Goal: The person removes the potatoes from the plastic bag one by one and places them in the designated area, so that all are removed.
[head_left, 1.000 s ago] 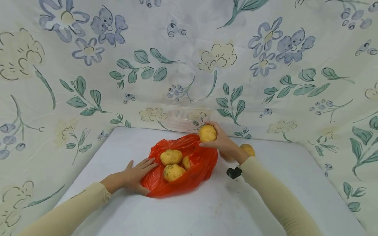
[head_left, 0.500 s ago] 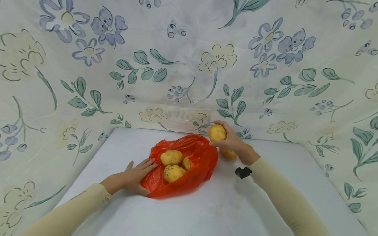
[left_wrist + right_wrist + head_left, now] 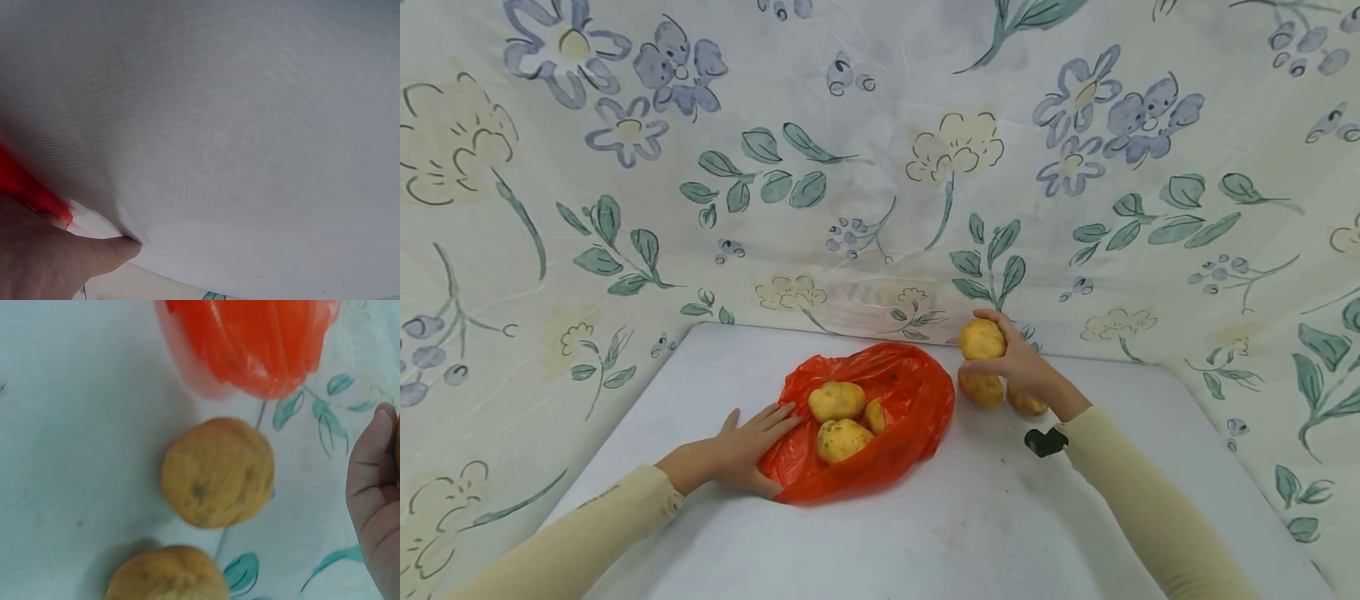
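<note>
The left hand lies flat on the white table, fingers straight and together, their tips pressing the near left edge of the orange plastic bag. In the left wrist view only the thumb and a sliver of the bag show against the table. The sleeve is pale yellow.

The bag lies open on the table, crumpled, its mouth turned up toward the head camera. Three potatoes sit inside it: one at the rear left, a speckled one in front of it, and a smaller one tucked against their right side, partly hidden by the plastic.

Just right of the bag, two more potatoes rest on the table close to the floral cloth backdrop: one near the bag and one to its right, partly covered by the wrist. In the right wrist view they lie side by side, apart from the bag's edge.

The right hand hovers above these two, fingers curled around a sixth potato, gripping it from the right side and clear of the table. A dark wrist mount sits under the right forearm.
</note>
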Demonstrator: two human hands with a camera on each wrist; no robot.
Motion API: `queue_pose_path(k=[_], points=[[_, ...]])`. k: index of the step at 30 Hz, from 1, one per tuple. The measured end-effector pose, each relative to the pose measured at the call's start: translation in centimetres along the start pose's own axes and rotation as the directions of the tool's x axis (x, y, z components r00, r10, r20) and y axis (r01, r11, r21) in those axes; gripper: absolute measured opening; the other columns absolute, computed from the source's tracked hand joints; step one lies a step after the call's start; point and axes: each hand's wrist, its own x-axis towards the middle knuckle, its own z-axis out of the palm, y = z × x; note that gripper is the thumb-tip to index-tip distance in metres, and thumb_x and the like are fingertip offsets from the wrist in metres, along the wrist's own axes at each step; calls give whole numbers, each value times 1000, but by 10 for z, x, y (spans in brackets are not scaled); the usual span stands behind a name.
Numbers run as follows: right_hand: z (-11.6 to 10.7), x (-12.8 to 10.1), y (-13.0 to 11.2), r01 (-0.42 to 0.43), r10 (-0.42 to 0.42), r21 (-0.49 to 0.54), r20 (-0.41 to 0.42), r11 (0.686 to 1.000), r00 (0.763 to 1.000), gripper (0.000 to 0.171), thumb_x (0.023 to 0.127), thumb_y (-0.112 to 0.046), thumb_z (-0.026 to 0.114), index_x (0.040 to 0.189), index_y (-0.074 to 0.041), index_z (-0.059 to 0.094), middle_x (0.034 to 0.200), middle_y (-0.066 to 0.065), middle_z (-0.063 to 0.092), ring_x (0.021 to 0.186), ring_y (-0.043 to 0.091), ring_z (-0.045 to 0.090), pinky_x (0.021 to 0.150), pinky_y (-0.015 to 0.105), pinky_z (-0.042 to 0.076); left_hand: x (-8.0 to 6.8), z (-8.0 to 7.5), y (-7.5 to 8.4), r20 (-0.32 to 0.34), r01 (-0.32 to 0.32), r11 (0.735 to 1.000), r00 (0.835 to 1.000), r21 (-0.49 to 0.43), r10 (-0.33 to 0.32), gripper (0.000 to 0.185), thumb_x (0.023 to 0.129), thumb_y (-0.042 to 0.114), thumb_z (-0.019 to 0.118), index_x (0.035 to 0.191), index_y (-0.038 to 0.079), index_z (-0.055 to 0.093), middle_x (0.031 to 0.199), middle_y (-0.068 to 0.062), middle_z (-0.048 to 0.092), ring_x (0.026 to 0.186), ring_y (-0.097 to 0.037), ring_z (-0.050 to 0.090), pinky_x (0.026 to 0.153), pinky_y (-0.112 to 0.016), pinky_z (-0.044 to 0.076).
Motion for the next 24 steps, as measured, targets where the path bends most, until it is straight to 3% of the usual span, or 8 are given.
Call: queue_pose_path(k=[9,24], points=[[-20,-3,19,-27,26,-47,-36,999,999,93,85,-23,77,156,-26,16,150,16,33,124,37,45,104,53,45,-2,-1,1,4,0,1000,1000,3,0,110,70,56,82,155,13,28,165,-15,17,150,-44,11,108,-81,4],[-45,-19,40,-71,67,-45,-72,996,995,97,85,-30,77,157,-22,12,148,20,33,123,38,44,102,50,44,-1,1,1,1,-8,1000,1000,-1,8,111,68,56,82,155,13,28,164,-15,19,149,-44,12,107,-81,5]])
